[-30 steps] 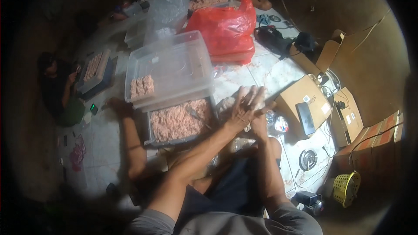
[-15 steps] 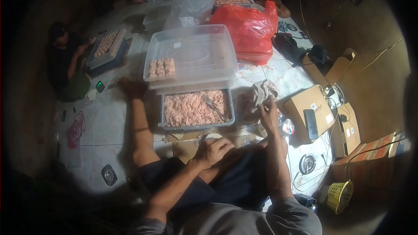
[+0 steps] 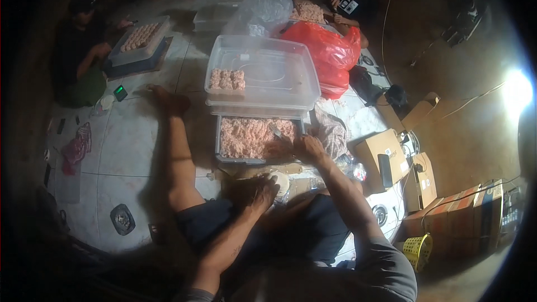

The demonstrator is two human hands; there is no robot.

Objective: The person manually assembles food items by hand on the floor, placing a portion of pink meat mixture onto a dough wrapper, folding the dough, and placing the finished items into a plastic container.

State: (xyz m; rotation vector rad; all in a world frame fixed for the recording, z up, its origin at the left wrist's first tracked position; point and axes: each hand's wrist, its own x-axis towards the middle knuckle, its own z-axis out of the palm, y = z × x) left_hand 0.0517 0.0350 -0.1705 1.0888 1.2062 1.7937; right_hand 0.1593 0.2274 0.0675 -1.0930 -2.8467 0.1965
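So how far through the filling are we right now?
Done: one small block of shaped pieces sits in the clear tub. In hand: right hand at the tray of pink mince, left hand on a pale wrapper. Left: the tray remains nearly full.

We see a pale tiled floor (image 3: 128,151) carrying everything. Directly on it lie a grey tray of pink minced meat (image 3: 254,138), a red plastic bag (image 3: 330,56), cardboard boxes (image 3: 386,159) at right, a yellow basket (image 3: 418,249), a small scale with a green display (image 3: 119,92), a dark round dish (image 3: 122,219), and a second tray of formed pieces (image 3: 140,42) at upper left.
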